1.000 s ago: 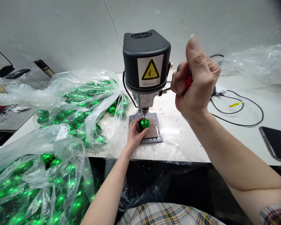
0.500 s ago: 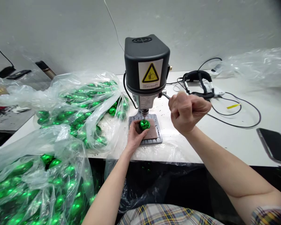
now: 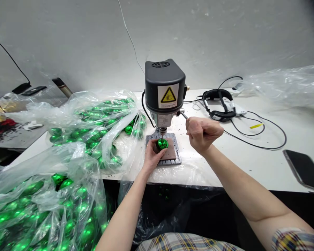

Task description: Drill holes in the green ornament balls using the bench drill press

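Note:
A small black bench drill press (image 3: 165,87) stands on the white table, its bit lowered onto a shiny green ball (image 3: 162,143). My left hand (image 3: 151,156) is closed around that ball and steadies it on the brown pad of the drill's grey base plate (image 3: 177,159). My right hand (image 3: 202,132) is a fist wrapped round the drill's feed lever (image 3: 183,115), pulled down beside the machine at about the height of the base.
A clear plastic bag of green balls (image 3: 99,122) lies left of the drill; another bag of balls (image 3: 42,209) sits near my left knee. Right of the drill lie a black headset (image 3: 219,103), looping cables (image 3: 264,139), a dark phone (image 3: 303,169) and crumpled plastic (image 3: 285,85).
My right hand came down from head height to beside the base plate with the lever in it, and the bit went down onto the ball. My left hand stayed put.

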### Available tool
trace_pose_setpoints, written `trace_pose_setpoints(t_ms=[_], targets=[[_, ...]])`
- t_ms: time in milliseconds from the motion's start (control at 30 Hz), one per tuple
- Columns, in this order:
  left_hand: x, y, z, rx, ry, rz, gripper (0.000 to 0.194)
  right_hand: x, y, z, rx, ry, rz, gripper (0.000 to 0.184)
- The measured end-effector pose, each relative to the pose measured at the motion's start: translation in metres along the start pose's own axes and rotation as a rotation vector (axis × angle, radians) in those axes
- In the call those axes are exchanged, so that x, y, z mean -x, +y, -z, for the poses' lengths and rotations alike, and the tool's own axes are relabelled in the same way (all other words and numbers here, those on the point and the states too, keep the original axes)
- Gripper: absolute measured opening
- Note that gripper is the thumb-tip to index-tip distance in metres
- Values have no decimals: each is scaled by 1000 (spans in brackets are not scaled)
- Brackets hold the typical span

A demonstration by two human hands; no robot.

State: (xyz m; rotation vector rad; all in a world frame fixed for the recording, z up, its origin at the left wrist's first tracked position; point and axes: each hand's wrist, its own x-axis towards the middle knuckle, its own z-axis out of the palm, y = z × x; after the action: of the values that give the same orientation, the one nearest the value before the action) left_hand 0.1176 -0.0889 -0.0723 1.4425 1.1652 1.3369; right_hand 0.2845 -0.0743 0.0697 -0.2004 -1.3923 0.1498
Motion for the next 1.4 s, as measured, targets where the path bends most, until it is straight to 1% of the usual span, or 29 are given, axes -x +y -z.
trace_pose_setpoints(t_ms=[100,167,233,300,333,367,433,500,533,567,633,667,733,767,800,867,933,967,1000,1033,1067,1100,1167,1200,1233,1267,1300,1333,1400], targets=[[0,1,0,1,2,-3,49,3,-2,1,0,-27,-5,48],[-1,0,1,-1,0,-12,49,-1,-5,-2,-2,-6,-22,47],[-2,0,1,3,-1,-14,49,-14,-8,-8,-6,67,-52,45],[-4,1,0,-10,11,-13,48,-35,-9,-17,-20,165,-123,44],[-4,3,1,-35,22,-13,48,-47,-9,-21,-36,225,-235,43],[-3,7,1,-74,38,-13,47,-59,-9,-25,-50,254,-349,41],[7,20,3,-198,110,-10,46,-79,-6,-30,-70,282,-522,42],[29,37,6,-345,178,-13,43,-91,-2,-32,-80,276,-629,43],[44,46,8,-408,178,-18,41,-94,-1,-32,-76,266,-658,44],[60,54,10,-456,121,-25,40,-95,0,-32,-69,254,-676,44],[95,64,13,-540,-126,-33,42,-95,1,-30,-61,238,-683,44],[111,65,14,-610,-266,-43,44,-94,0,-30,-64,232,-679,43],[136,62,16,-820,-472,-85,48,-92,-1,-30,-77,235,-663,41],[144,59,17,-928,-532,-116,51,-91,-2,-30,-82,241,-653,41],[148,56,18,-1010,-565,-147,55,-90,-3,-30,-84,242,-645,41],[148,53,22,-1061,-598,-213,57,-90,-3,-30,-77,234,-630,42],[136,54,29,-992,-595,-303,57,-90,-2,-30,-67,224,-621,43],[126,56,33,-940,-570,-349,55,-89,-2,-29,-61,219,-618,43],[113,58,38,-883,-515,-383,49,-89,-1,-29,-58,220,-612,43],[97,60,44,-824,-424,-394,40,-88,-1,-29,-59,228,-603,43],[78,61,50,-765,-303,-379,30,-87,0,-28,-60,235,-592,43],[56,61,57,-712,-155,-336,22,-87,0,-28,-61,240,-578,43],[7,57,71,-658,130,-219,18,-86,0,-28,-61,245,-557,43],[-18,53,78,-670,230,-151,16,-86,0,-28,-60,245,-554,43],[-41,47,85,-699,304,-61,16,-86,0,-28,-62,245,-556,42],[-62,42,91,-726,345,37,19,-86,0,-28,-67,246,-560,42],[-79,36,96,-743,353,103,24,-86,0,-28,-73,248,-564,43],[-93,30,101,-752,349,143,28,-86,0,-27,-76,244,-566,43],[-110,22,109,-748,322,164,35,-86,0,-27,-73,225,-568,43]])
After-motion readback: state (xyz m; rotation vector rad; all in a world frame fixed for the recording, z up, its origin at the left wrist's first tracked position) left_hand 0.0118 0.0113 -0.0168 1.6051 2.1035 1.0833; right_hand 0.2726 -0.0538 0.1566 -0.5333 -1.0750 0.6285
